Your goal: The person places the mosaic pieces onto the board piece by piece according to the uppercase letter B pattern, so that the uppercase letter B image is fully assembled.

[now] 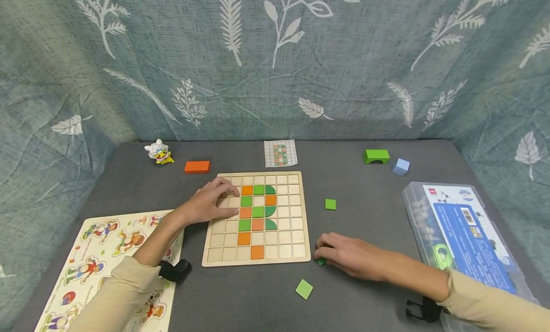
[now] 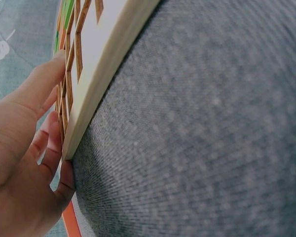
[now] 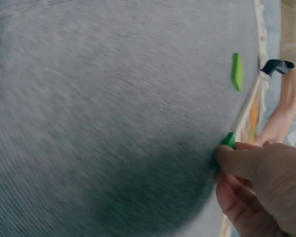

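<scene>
A wooden grid board (image 1: 306, 217) lies flat on the dark cloth, with orange, light green and dark green tiles in its middle columns. My left hand (image 1: 209, 201) rests on the board's left side, thumb and fingers spread; in the left wrist view its fingertips (image 2: 59, 64) touch the board. Just beyond the board's lower right edge, my right hand (image 1: 350, 256) pinches a small dark green tile (image 3: 229, 140) between thumb and fingers. Most of that tile is hidden by the fingers. Two loose light green square tiles lie nearby, one (image 1: 330, 204) right of the board, another (image 1: 304, 289) in front.
Behind the board lies a pattern card (image 1: 280, 153). An orange block (image 1: 197, 167) and toy figure (image 1: 159, 152) stand back left, a green arch block (image 1: 376, 156) and blue cube (image 1: 401, 167) back right. A picture board (image 1: 124, 270) flanks the left, a plastic box (image 1: 468, 231) the right.
</scene>
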A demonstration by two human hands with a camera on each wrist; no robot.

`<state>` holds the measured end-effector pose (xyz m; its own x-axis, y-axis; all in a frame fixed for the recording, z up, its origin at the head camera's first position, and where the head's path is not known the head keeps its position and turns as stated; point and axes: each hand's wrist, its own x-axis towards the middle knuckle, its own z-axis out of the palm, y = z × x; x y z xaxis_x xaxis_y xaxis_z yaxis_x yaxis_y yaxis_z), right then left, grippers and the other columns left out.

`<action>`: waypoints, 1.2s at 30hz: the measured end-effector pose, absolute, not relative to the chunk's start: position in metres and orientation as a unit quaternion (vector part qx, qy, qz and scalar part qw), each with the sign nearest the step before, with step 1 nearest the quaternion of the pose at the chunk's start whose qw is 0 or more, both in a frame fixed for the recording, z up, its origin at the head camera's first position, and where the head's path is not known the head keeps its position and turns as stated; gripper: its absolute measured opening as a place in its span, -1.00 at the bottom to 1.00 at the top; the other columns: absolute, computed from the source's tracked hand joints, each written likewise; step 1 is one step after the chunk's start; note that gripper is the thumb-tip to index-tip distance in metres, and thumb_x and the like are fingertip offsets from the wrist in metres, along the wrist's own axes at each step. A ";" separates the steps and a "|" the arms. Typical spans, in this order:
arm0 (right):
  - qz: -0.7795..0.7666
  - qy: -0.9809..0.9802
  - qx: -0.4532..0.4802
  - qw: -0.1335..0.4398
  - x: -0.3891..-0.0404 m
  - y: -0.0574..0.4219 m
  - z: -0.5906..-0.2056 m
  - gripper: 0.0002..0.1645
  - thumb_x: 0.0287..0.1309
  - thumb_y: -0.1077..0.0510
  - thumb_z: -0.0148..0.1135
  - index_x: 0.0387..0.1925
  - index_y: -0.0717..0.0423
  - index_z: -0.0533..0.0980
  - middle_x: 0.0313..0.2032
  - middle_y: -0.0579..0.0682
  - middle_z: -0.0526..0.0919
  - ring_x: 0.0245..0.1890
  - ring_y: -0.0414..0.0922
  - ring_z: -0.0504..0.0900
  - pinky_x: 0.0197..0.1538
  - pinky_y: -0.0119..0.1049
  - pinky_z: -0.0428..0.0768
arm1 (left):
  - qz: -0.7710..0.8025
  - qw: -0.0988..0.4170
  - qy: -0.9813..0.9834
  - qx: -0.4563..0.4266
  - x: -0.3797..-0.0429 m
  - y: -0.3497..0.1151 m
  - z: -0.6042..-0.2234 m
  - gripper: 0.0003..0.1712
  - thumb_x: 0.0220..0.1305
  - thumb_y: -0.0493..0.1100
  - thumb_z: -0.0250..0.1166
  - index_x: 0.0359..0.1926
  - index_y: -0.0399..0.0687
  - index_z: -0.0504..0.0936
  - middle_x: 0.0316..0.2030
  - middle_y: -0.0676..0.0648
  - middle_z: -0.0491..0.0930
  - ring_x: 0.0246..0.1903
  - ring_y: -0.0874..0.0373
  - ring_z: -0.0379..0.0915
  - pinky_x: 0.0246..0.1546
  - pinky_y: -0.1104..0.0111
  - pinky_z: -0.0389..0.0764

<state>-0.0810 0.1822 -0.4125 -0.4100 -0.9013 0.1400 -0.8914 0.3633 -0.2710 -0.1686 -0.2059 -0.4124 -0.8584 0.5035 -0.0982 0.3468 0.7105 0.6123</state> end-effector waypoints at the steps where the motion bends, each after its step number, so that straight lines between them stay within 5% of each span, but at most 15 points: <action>1: -0.147 0.825 -0.545 0.016 -0.082 0.182 -0.410 -0.79 0.18 0.22 0.29 -0.15 -0.02 0.52 -0.20 -0.17 0.48 -0.25 -0.31 0.45 -0.23 -0.49 0.52 | 0.301 0.131 0.916 0.231 -0.169 -0.206 -0.412 -0.63 0.20 0.01 0.38 0.00 0.07 0.55 0.10 -0.13 0.36 0.00 -0.03 0.29 0.00 -0.02 0.23; 6: -0.119 0.829 -0.547 0.009 -0.091 0.178 -0.399 -0.74 0.06 0.20 0.37 -0.36 -0.03 0.40 -0.41 -0.21 0.38 -0.41 -0.34 0.34 -0.38 -0.52 0.41 | 0.303 0.136 0.915 0.229 -0.168 -0.206 -0.413 -0.62 0.21 0.04 0.37 0.01 0.07 0.55 0.10 -0.12 0.36 0.03 -0.04 0.28 0.03 -0.08 0.22; 13: -0.210 0.808 -0.549 0.042 -0.100 0.159 -0.393 -0.75 0.27 0.24 0.21 -0.04 -0.03 0.52 -0.21 -0.19 0.56 -0.29 -0.36 0.49 -0.19 -0.49 0.53 | 0.305 0.134 0.914 0.232 -0.169 -0.207 -0.413 -0.63 0.21 0.05 0.37 0.00 0.09 0.55 0.08 -0.10 0.37 0.02 -0.03 0.28 0.01 -0.04 0.23; 26: -0.357 0.808 -0.447 0.141 -0.106 0.093 -0.413 -0.85 0.19 0.24 0.30 -0.18 0.12 0.58 -0.26 -0.05 0.70 -0.31 -0.36 0.62 -0.16 -0.57 0.56 | 0.299 0.132 0.917 0.230 -0.168 -0.206 -0.415 -0.61 0.20 0.02 0.38 0.02 0.08 0.56 0.10 -0.11 0.37 -0.01 0.00 0.30 -0.01 0.00 0.25; 36: -0.303 0.829 -0.460 0.098 -0.105 0.073 -0.412 -0.80 0.11 0.07 0.40 -0.27 0.09 0.63 -0.41 -0.11 0.62 -0.42 -0.37 0.50 -0.28 -0.61 0.43 | 0.299 0.130 0.917 0.228 -0.168 -0.206 -0.413 -0.62 0.20 0.02 0.37 0.01 0.09 0.55 0.11 -0.11 0.36 -0.03 0.03 0.29 -0.05 0.05 0.22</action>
